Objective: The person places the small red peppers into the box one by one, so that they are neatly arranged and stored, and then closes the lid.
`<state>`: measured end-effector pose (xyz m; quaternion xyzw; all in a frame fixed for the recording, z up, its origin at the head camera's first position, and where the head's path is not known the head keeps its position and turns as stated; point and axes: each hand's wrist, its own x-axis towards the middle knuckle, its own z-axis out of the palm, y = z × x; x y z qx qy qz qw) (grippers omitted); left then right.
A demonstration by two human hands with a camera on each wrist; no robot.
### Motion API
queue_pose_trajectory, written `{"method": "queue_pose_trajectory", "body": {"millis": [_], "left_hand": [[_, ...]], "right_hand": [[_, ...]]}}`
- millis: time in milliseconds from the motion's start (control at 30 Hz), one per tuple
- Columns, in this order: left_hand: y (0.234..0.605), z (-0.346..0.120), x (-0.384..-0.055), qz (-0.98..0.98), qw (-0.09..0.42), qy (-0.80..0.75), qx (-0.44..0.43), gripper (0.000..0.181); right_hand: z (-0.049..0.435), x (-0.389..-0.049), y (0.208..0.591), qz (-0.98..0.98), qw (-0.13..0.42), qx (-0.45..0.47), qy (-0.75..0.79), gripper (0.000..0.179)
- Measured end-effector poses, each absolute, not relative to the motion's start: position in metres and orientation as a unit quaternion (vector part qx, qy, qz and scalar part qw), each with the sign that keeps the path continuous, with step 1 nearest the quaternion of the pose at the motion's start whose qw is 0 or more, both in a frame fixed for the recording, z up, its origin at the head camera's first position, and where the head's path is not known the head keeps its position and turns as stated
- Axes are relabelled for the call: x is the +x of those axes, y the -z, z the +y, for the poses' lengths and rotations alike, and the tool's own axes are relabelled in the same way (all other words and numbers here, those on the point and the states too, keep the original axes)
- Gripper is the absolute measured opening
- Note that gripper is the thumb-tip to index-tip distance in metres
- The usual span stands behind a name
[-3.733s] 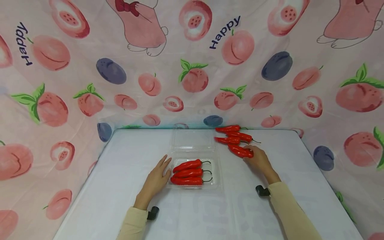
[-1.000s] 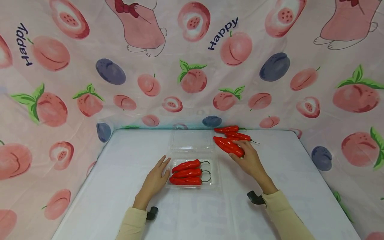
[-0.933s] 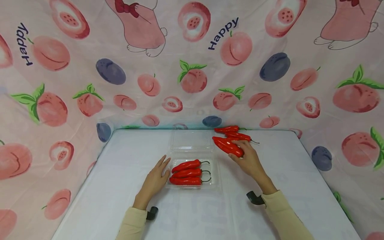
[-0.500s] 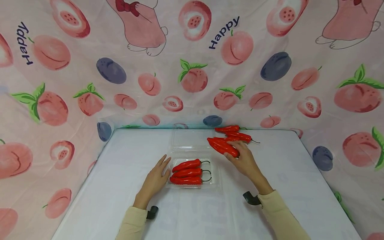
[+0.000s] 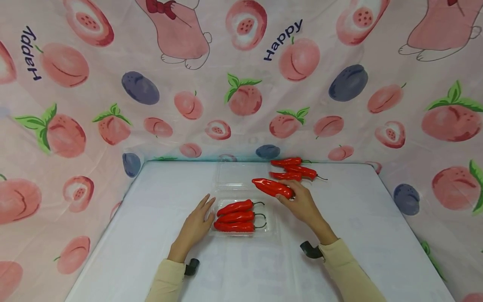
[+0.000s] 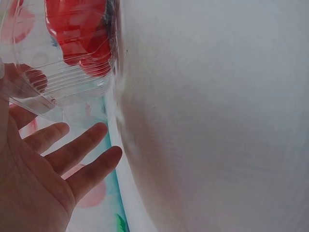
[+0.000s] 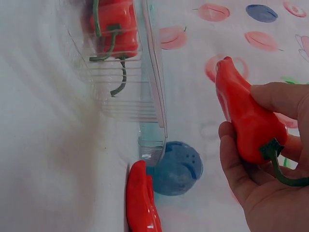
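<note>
My right hand holds a red chili pepper by its stem end, the tip pointing left. In the right wrist view the thumb and fingers wrap round this pepper, its green stem hanging out near the palm. Three red peppers lie side by side in a clear plastic box, stems to the right. My left hand rests against the box's left side with fingers extended. The left wrist view shows the spread fingers of that hand beside the clear wall.
The box's open clear lid lies behind it. Three more red peppers lie at the table's back edge, right of the lid. A white cloth covers the table, and a fruit-print curtain hangs behind.
My right hand has picked up the front pepper from the back group and carried it left and toward the box. The left hand has stayed in place by the box.
</note>
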<state>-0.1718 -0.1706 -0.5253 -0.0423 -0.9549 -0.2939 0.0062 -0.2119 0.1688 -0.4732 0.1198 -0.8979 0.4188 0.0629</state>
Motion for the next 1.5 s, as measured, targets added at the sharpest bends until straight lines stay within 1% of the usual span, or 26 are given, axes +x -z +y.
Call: {"method": "queue_pose_trajectory", "body": {"millis": [167,433,833,1233,1500], "left_hand": [[0.525,-0.171,-0.172,-0.955,0.004,0.294,-0.041,0.053],[0.525,-0.171,-0.173,-0.955,0.006,0.292,-0.043,0.053],[0.524,-0.171,-0.173,-0.956,0.006,0.289,-0.043,0.053],[0.525,-0.171,-0.174,-0.957,0.004,0.287,-0.044,0.053],[0.525,-0.17,-0.173,-0.957,0.018,0.286,-0.047,0.053]], "right_hand": [[0.163,-0.214,0.476,-0.895,0.07,0.14,-0.417,0.052],[0.155,-0.215,0.481,-0.891,0.063,0.157,-0.42,0.05],[0.142,-0.215,0.483,-0.889,0.038,0.154,-0.43,0.047],[0.129,-0.217,0.491,-0.879,0.041,0.171,-0.444,0.045],[0.118,-0.22,0.495,-0.874,0.022,0.159,-0.458,0.045]]}}
